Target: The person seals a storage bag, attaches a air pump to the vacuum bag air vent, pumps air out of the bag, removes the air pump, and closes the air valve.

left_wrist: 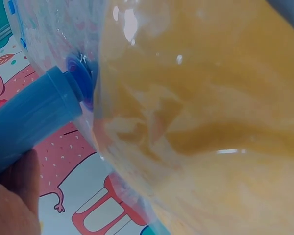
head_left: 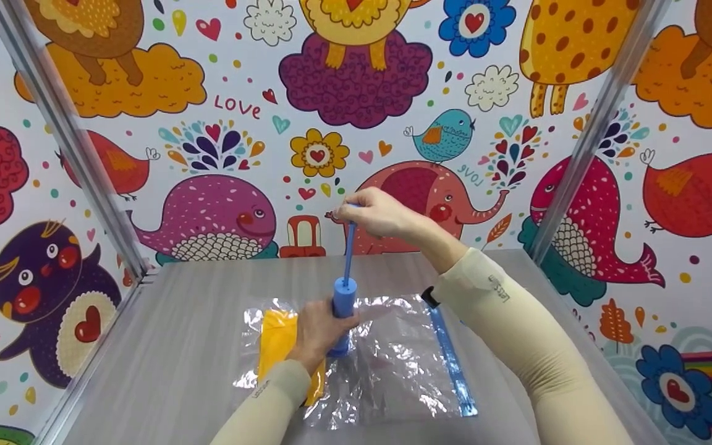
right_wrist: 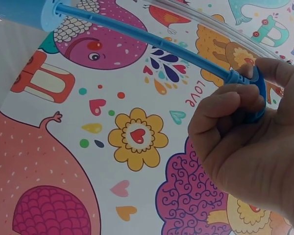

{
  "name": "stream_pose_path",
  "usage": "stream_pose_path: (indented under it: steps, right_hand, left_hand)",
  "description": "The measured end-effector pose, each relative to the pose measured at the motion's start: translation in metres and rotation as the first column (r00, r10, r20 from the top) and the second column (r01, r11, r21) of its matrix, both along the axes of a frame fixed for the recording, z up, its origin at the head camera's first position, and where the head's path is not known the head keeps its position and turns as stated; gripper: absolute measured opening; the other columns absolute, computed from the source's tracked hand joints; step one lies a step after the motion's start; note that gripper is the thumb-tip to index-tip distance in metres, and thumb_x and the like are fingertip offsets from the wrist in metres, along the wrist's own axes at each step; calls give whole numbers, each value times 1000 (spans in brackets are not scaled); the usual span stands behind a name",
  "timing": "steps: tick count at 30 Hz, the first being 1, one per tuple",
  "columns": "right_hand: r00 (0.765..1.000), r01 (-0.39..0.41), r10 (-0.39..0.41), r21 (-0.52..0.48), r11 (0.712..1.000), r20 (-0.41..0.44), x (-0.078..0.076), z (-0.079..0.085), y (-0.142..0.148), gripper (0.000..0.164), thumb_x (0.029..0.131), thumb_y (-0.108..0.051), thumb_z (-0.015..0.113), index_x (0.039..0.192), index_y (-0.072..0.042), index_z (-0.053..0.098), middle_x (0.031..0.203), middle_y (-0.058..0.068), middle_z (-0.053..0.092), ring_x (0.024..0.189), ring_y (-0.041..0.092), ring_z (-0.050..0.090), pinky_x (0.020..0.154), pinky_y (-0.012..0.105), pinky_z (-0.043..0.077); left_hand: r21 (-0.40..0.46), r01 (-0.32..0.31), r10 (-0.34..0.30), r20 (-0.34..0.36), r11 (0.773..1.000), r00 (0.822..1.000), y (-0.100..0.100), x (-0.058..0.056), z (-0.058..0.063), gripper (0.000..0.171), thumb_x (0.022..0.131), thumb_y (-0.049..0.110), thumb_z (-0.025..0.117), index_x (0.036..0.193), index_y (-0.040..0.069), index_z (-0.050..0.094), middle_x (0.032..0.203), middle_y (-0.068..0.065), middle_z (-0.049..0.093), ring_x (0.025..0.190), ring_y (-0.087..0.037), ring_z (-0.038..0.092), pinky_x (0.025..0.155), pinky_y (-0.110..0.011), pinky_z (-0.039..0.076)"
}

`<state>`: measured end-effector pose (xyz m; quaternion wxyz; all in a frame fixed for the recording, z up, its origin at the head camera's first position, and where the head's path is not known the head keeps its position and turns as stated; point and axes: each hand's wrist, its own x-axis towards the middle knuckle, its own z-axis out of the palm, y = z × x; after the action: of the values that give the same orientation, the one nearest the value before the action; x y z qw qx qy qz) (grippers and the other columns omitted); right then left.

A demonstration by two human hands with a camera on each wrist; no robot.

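A blue hand pump (head_left: 344, 295) stands upright on a clear plastic vacuum bag (head_left: 393, 358). My left hand (head_left: 319, 329) grips its barrel, thumb across the front. In the left wrist view, the pump's lower end meets the bag at a round blue valve (left_wrist: 81, 81). The thin pump rod (head_left: 348, 256) is drawn far out of the barrel. At its top, my right hand (head_left: 376, 212) holds the blue handle (right_wrist: 257, 98) with curled fingers, well above the bag. Folded yellow cloth (head_left: 277, 337) lies inside the bag's left part.
A blue zip strip (head_left: 453, 361) runs along the bag's right edge. Beneath lies a grey wood-grain table (head_left: 189, 334). Behind it rises a wall panel with cartoon animals (head_left: 220, 210), framed by metal posts (head_left: 78, 142) at the left and right.
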<state>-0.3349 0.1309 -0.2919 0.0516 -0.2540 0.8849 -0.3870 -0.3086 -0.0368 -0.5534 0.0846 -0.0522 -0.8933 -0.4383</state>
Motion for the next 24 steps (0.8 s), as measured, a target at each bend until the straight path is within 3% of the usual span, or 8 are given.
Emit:
stream_pose_path:
  steps: [5, 10, 14, 19, 24]
  right_hand:
    - [999, -31, 29, 54, 998, 33, 0, -12, -8, 38, 111, -37, 63, 85, -9, 63, 67, -6, 46, 54, 12, 41, 54, 27, 39]
    - [996, -40, 32, 104, 994, 82, -1, -28, -12, 31, 112, -35, 62, 87, -17, 67, 68, -6, 49, 53, 12, 43, 53, 26, 41]
    - [990, -74, 53, 161, 984, 132, -2, -42, -12, 29, 112, -35, 62, 88, -20, 68, 69, -6, 52, 55, 11, 48, 53, 24, 44]
    - [986, -97, 63, 225, 969, 155, -3, -59, -10, 31, 112, -36, 61, 95, -13, 73, 68, -6, 52, 58, 12, 53, 53, 24, 46]
    - [983, -106, 59, 273, 956, 175, -4, -74, -12, 35, 110, -37, 60, 95, -9, 74, 65, -6, 53, 58, 12, 56, 52, 24, 46]
  left_hand:
    - [46, 3, -3, -1, 999, 1000, -2, 1, -2, 33, 89, 37, 93, 102, 11, 78, 98, -9, 86, 84, -26, 82, 89, -56, 72]
    - [68, 25, -23, -27, 997, 999, -3, 2, -4, 36, 90, 37, 93, 110, 10, 79, 106, -11, 87, 92, -27, 84, 94, -56, 71]
    - [-5, 29, -29, -90, 1000, 996, -3, 2, -5, 38, 89, 38, 94, 109, 9, 79, 104, -12, 87, 91, -30, 86, 89, -53, 72]
    - [-119, 6, -28, -177, 993, 984, -3, -1, -5, 35, 86, 38, 94, 100, 10, 80, 90, -10, 86, 79, -28, 84, 76, -48, 72]
    - [-133, 9, -30, -154, 991, 988, -2, -3, -5, 31, 87, 39, 94, 97, 13, 80, 84, -5, 84, 72, -22, 80, 74, -45, 71]
